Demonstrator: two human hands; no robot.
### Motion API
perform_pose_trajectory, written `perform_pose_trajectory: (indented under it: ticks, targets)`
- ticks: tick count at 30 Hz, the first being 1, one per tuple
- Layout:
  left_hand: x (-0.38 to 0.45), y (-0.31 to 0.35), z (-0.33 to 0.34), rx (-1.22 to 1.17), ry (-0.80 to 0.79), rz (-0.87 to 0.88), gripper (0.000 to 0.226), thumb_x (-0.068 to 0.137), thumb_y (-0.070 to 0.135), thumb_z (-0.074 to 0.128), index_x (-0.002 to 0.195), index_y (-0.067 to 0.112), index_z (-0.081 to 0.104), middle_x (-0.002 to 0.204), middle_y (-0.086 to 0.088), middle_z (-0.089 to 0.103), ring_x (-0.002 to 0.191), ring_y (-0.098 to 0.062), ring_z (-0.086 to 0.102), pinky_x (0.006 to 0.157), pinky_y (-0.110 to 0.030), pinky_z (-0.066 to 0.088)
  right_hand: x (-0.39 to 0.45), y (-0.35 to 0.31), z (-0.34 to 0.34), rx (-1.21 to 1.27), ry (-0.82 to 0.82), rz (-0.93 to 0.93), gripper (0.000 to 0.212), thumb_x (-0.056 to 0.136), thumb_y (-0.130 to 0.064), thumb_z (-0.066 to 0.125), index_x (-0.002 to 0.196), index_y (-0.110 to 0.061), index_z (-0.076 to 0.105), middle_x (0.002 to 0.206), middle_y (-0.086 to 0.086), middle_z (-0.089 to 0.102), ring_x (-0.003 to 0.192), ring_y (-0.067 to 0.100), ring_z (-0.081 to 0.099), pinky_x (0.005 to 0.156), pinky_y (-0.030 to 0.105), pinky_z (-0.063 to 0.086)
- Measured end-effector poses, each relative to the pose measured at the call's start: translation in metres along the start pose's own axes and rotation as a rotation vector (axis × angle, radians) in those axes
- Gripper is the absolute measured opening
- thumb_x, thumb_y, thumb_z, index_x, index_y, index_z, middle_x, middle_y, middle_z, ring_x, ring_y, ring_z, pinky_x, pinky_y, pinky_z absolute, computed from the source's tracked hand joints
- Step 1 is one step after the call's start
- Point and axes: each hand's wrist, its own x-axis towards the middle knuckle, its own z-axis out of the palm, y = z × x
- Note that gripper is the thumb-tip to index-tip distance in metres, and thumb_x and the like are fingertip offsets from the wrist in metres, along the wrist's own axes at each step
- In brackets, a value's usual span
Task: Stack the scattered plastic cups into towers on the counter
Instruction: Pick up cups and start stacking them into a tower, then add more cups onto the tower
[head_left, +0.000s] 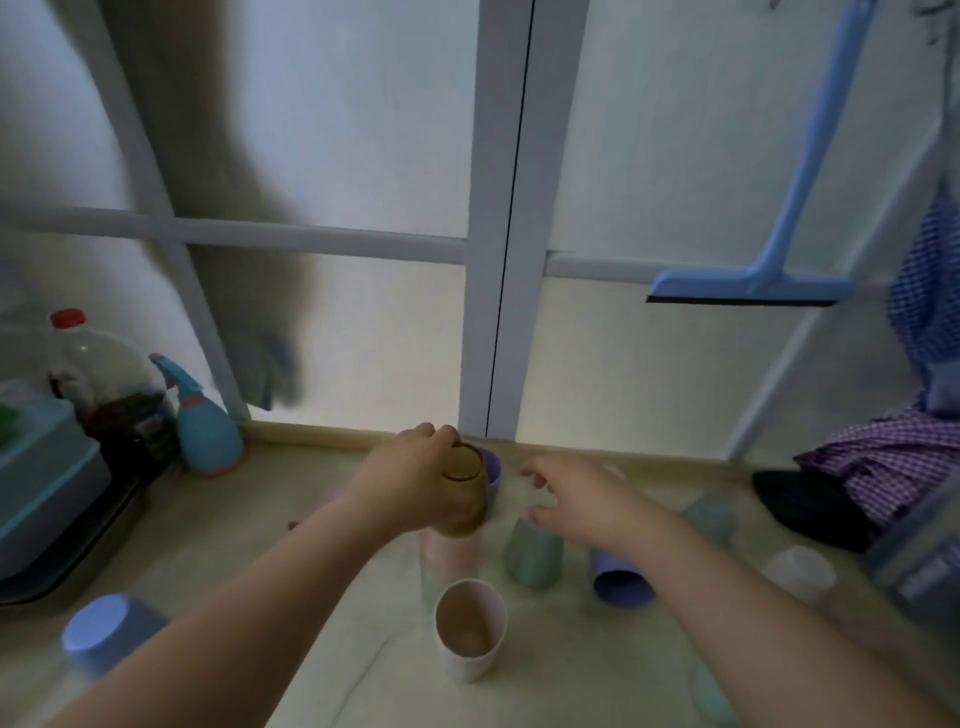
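Tower (451, 558) barely begun at centre frame: left hand (415, 480) grasping brown cup (464, 493) atop pink cup. Right hand (576, 501), fingers spread and empty, above green cup (535, 556). Elsewhere unstacked: cream cup (470, 631), purple cup (621, 577), white cup (800, 571), blue cup (106, 636).

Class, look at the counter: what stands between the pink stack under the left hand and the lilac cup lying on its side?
In the head view, a green cup stands upside down between them.

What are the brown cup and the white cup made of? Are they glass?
Probably not glass. The brown cup in the left hand looks like see-through tinted plastic, since the hand shows faintly through it. The white cup looks like solid matte plastic: dull, no shine, nothing showing through. The picture is blurry, so this is a best guess.
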Motion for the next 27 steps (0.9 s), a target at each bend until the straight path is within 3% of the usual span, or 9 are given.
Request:
perform_pose_trajectory:
  ticks: [6, 10, 15, 23, 27]
  targets:
    - [0.006, -0.004, 0.015, -0.020, -0.077, 0.027, 0.047, 0.078, 0.045, 0.059, 0.116, 0.019, 0.050, 0.114, -0.003, 0.057, 0.099, -0.026, 0.059, 0.073, -0.029, 0.044, -0.012, 0.032, 0.017, -0.021, -0.029, 0.144, 0.051, 0.085, -0.034, 0.062, 0.131, -0.022, 0.046, 0.127, 0.003, 0.056, 0.110, 0.020, 0.055, 0.089, 0.027, 0.042]
    - [0.015, 0.007, 0.002, 0.024, 0.015, 0.134, 0.048, 0.083, 0.040, 0.055, 0.126, 0.021, 0.045, 0.120, -0.003, 0.055, 0.106, -0.025, 0.055, 0.085, -0.036, 0.048, -0.017, 0.043, 0.015, -0.034, 0.006, 0.208, 0.050, 0.083, -0.031, 0.064, 0.129, -0.020, 0.049, 0.124, 0.006, 0.059, 0.110, 0.021, 0.057, 0.090, 0.026, 0.042]
    - [0.020, 0.037, 0.008, -0.011, 0.057, 0.361, 0.049, 0.087, 0.043, 0.053, 0.130, 0.023, 0.043, 0.122, 0.000, 0.056, 0.106, -0.021, 0.056, 0.087, -0.036, 0.050, -0.034, 0.057, 0.010, -0.052, 0.043, 0.295, 0.045, 0.084, -0.027, 0.062, 0.126, -0.016, 0.051, 0.119, 0.006, 0.061, 0.108, 0.023, 0.057, 0.089, 0.028, 0.044]
    - [0.023, 0.097, 0.071, -0.086, -0.184, 0.515, 0.046, 0.087, 0.038, 0.054, 0.129, 0.022, 0.042, 0.129, -0.002, 0.053, 0.107, -0.024, 0.057, 0.086, -0.037, 0.050, -0.099, 0.104, 0.020, -0.012, 0.056, 0.503, 0.047, 0.086, -0.030, 0.062, 0.129, -0.017, 0.048, 0.127, 0.007, 0.058, 0.112, 0.021, 0.056, 0.093, 0.029, 0.044]
    - [0.029, 0.124, 0.090, -0.051, -0.203, 0.517, 0.047, 0.086, 0.037, 0.055, 0.130, 0.022, 0.043, 0.131, -0.001, 0.054, 0.113, -0.026, 0.056, 0.089, -0.035, 0.049, -0.122, 0.138, 0.006, 0.043, 0.110, 0.588, 0.051, 0.086, -0.029, 0.062, 0.134, -0.020, 0.045, 0.133, 0.003, 0.054, 0.117, 0.018, 0.053, 0.094, 0.024, 0.040]
